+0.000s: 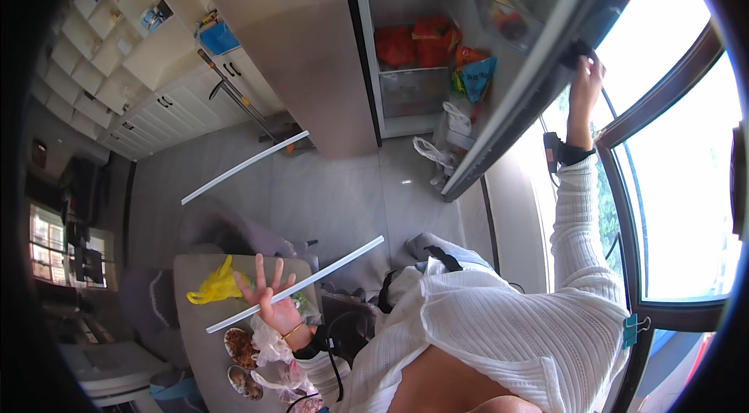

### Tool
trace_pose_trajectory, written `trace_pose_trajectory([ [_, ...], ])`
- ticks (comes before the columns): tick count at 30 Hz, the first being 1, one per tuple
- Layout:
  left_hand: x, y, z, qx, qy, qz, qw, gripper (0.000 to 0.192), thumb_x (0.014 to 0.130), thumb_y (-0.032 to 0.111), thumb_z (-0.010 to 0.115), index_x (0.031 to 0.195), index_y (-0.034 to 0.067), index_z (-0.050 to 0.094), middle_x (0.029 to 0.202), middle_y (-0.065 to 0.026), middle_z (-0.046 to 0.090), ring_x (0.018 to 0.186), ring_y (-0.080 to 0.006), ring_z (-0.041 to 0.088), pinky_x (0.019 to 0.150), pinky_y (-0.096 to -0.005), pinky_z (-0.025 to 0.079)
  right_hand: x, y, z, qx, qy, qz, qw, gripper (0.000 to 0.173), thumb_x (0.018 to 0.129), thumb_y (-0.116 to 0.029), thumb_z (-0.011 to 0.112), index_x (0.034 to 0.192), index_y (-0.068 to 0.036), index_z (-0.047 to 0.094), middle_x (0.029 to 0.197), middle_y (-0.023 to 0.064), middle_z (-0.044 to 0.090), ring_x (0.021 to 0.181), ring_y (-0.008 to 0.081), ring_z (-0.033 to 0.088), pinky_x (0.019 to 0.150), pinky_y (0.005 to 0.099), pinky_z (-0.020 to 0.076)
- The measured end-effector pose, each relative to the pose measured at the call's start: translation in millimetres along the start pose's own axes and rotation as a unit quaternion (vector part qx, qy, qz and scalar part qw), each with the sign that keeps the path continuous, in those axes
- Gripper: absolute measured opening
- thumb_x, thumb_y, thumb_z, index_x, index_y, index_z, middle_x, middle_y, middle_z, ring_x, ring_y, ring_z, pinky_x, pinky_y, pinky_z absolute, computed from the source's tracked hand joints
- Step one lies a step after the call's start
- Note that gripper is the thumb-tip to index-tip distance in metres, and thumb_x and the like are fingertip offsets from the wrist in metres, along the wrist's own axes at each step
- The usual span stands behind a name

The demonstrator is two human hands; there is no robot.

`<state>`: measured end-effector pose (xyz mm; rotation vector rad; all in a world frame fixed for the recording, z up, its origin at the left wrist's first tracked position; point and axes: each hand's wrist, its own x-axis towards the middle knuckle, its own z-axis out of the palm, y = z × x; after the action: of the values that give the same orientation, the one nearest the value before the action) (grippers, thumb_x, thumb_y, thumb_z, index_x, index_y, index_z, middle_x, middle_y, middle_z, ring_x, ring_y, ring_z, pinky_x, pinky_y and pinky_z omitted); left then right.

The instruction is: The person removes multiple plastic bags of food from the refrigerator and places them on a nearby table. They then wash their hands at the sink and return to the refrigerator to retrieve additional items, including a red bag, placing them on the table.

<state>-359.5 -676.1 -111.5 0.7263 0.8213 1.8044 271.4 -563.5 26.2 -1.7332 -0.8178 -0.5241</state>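
Observation:
My left hand (pixel 278 309), palm up with fingers spread, holds a white edge strip (pixel 345 257) between thumb and palm. A second white strip (pixel 246 167) runs roughly parallel farther off; the two look like the edges of a clear refrigerator shelf, though the pane itself barely shows. My right hand (pixel 587 75) is raised at a dark part on the edge of the open refrigerator door (pixel 526 88), its fingers bent around it. Inside the open refrigerator (pixel 409 0) are red bags (pixel 418 43). Door racks hold a blue and green packet (pixel 475 78) and white plastic bags (pixel 456 120).
Below my left hand stands a table (pixel 199 272) with a yellow plastic bag (pixel 219 284), clear bags (pixel 272 343) and two dishes of food (pixel 240 348). Chairs stand around it. A long-handled tool (pixel 240 98) leans by white cabinets (pixel 193 114). A window (pixel 679 226) is at right.

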Motion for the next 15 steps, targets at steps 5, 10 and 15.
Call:
trace_pose_trajectory([
  [5,1.9,-0.9,-0.3,0.038,0.021,-0.003,0.999,0.089,0.078,0.012,0.051,0.155,0.019,0.007,0.145,-0.0305,0.037,0.112,-0.047,0.059,0.067,-0.0445,0.063,-43.1,-65.3,47.0,-0.237,-0.145,-0.245,0.929,0.055,0.085,-0.007,0.061,0.136,-0.004,0.042,0.12,0.0238,0.053,0.097,0.0351,0.065,0.077,0.0375,0.0567],
  [10,-0.4,-6.8,7.2,0.013,0.038,-0.005,0.999,0.089,0.078,0.011,0.051,0.155,0.019,0.007,0.145,-0.0294,0.038,0.111,-0.0477,0.059,0.067,-0.0446,0.063,-40.9,-120.9,141.4,-0.353,-0.278,-0.388,0.805,0.041,0.086,-0.015,0.065,0.123,-0.007,0.05,0.094,0.0112,0.067,0.083,0.0271,0.07,0.061,0.0346,0.0554],
  [15,-5.1,-11.9,28.1,-0.024,0.068,0.013,0.997,0.09,0.078,0.011,0.053,0.154,0.023,0.009,0.144,-0.0284,0.04,0.108,-0.047,0.061,0.066,-0.0464,0.063,-31.7,-170.3,260.6,-0.386,-0.368,-0.44,0.722,0.035,0.089,-0.017,0.057,0.123,-0.011,0.052,0.092,0.0082,0.07,0.081,0.0274,0.07,0.048,0.0455,0.0526],
])
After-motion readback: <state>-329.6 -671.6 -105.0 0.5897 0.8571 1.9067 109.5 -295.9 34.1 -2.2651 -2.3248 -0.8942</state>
